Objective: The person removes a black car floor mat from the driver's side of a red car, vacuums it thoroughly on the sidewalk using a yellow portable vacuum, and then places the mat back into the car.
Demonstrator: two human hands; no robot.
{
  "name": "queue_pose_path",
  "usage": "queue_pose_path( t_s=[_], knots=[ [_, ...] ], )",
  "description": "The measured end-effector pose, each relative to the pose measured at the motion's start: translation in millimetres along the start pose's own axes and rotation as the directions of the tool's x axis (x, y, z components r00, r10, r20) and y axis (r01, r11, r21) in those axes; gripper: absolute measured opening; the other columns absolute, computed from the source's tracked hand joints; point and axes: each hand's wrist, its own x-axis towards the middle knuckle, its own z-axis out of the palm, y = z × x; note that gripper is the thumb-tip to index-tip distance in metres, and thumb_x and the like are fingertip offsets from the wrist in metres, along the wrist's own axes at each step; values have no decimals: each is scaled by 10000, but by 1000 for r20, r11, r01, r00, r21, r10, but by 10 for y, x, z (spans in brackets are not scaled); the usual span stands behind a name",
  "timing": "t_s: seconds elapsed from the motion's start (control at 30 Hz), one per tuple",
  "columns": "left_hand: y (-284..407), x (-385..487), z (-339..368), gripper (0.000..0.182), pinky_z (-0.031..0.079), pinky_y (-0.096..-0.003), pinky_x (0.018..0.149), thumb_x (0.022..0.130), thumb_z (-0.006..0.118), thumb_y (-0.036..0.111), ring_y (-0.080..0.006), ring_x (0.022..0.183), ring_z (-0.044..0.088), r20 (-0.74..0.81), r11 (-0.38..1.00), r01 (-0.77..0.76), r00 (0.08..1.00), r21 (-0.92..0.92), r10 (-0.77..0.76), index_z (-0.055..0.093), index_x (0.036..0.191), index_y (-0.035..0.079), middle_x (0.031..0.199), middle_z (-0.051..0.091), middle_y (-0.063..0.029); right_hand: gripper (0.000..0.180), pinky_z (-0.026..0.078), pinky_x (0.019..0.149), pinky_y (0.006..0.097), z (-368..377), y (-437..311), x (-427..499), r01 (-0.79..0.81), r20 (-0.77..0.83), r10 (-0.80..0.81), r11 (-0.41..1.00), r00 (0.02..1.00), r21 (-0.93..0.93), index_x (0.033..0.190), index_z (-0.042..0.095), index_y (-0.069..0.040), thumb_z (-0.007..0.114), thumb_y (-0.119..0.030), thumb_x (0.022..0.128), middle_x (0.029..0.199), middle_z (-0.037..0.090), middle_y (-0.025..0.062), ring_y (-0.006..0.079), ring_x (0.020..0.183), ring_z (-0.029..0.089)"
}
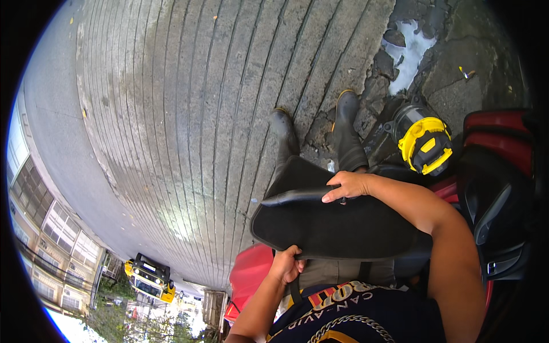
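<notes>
A black flat mat [339, 227], which looks like a vehicle floor mat, lies across the front of my body. My left hand [289, 266] holds its near edge, with the fingers curled. Higher on the mat, my right hand [351, 186] grips a shiny black strip or folded edge [296, 196] between thumb and fingers; some fingertips are hidden. Beyond the mat stand my dark rubber boots [349, 113]. To the right of them is a yellow and black canister appliance [426, 145] with a clear container, possibly a vacuum cleaner.
Red bodywork [248, 274] shows at lower left. Red and black vehicle parts [493, 171] are close on my right. Grooved concrete [206, 107] meets broken paving with a whitish puddle [407, 55]. A yellow vehicle [150, 278] stands far off, near buildings [51, 231].
</notes>
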Motion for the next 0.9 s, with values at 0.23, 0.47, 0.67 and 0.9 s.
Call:
queue_pose_path(
  t_s=[0.23, 0.47, 0.67, 0.9],
  knots=[
    [24, -49, 17, 148, 452, -372, 466, 954, 599, 103, -244, 497, 540, 48, 1000, -14, 999, 3, 14, 566, 1019, -26, 685, 594, -132, 861, 589, 1036, 445, -428, -3, -86, -507, -748, 294, 859, 595, -66, 1282, 799, -8, 765, -763, 869, 1237, 797, 253, 371, 1167, 777],
    [-35, -60, 64, 192, 451, -390, 489, 963, 564, 97, -251, 498, 550, -35, 981, -188, 982, -36, 187, 536, 1114, -18, 686, 586, -124, 819, 608, 820, 420, -492, 45, -749, -50, 17, 63, 903, 998, -427, 1099, 834, -51, 745, -830, 859, 910, 794, 153, 289, 838, 789],
    [0, -86, 80, 202, 455, -405, 484, 956, 553, 83, -256, 501, 552, -59, 986, -163, 985, -26, 161, 531, 1137, -6, 717, 588, -129, 787, 604, 927, 476, -694, 90, -1407, -578, -551, 430, 807, 715, -119, 1123, 842, -50, 793, -778, 829, 1005, 822, 199, 364, 987, 806],
    [-11, -76, 75, 249, 467, -401, 475, 949, 554, 60, -258, 500, 562, -8, 986, -167, 986, 13, 168, 509, 1186, -3, 758, 601, -137, 875, 575, 1022, 474, -588, 0, -1589, -606, -635, 255, 672, 730, -426, 1206, 813, 10, 774, -781, 833, 1120, 808, 246, 430, 1150, 761]
  ],
)
